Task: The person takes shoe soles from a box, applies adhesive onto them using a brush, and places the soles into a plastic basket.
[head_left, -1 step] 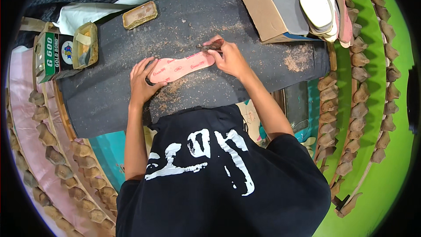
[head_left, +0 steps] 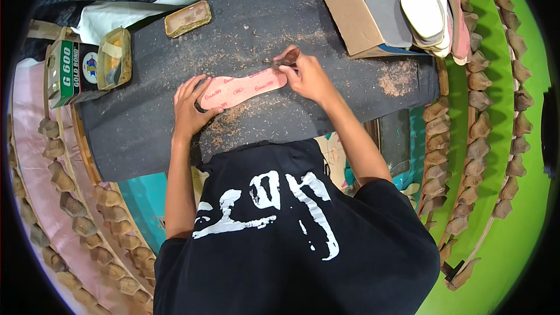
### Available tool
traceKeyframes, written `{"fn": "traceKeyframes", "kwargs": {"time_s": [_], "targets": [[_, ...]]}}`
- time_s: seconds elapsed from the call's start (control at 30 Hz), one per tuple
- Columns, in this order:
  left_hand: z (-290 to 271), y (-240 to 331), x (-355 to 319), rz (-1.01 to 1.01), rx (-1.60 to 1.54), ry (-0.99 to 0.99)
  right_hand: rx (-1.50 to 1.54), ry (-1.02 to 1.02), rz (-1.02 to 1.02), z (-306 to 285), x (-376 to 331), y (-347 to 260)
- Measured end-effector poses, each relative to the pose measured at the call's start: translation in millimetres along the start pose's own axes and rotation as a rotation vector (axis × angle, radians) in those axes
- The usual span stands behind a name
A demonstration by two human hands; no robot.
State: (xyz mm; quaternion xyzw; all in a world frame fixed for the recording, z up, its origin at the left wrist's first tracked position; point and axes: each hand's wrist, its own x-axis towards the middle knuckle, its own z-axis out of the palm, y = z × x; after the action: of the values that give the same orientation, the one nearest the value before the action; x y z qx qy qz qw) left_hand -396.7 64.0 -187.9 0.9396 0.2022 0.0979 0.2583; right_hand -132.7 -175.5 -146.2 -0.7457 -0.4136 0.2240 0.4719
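STEP: trimming the toe edge of the pink insole (head_left: 242, 90), flat mid-table | GRIP: left hand (head_left: 189, 108) spread, pressing the heel down; right hand (head_left: 306, 76) pinching a small dark tool (head_left: 290, 56) | NEXT: likely steady pressure, following the outline | ROOM: table (head_left: 146, 134) free in front; cardboard box (head_left: 350, 14) near right; glue tin (head_left: 73, 73) well left.

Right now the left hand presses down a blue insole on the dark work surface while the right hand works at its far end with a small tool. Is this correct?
Not quite: the insole is pink, not blue, as the head view shows. The rest holds: the left hand presses it on the dark work surface, and the right hand works at its far end with a small tool.
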Motion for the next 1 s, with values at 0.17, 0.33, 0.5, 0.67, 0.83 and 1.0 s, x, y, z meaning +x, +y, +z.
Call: {"fn": "traceKeyframes", "kwargs": {"time_s": [0.17, 0.33, 0.5, 0.67, 0.83, 1.0], "targets": [[4, -5, -1, 0.014, -0.019, 0.016, -0.238, -0.092, -0.016, -26, 20, -1], [3, -3, 0, 0.013, -0.009, 0.012, -0.002, -0.032, -0.051, -7, 12, 17], [4, -3, -2, 0.008, -0.009, 0.01, -0.265, -0.104, 0.053, -28, 11, 3], [4, -5, -3, -0.001, -0.005, 0.0, -0.034, 0.029, -0.128, -6, 11, -10], [1, -5, 2, -0.004, -0.027, -0.012, 0.168, -0.041, -0.113, 50, -21, -20], [0, -5, -4, 0.009, -0.018, 0.007, -0.221, -0.089, -0.187, 7, -29, 3]]}}
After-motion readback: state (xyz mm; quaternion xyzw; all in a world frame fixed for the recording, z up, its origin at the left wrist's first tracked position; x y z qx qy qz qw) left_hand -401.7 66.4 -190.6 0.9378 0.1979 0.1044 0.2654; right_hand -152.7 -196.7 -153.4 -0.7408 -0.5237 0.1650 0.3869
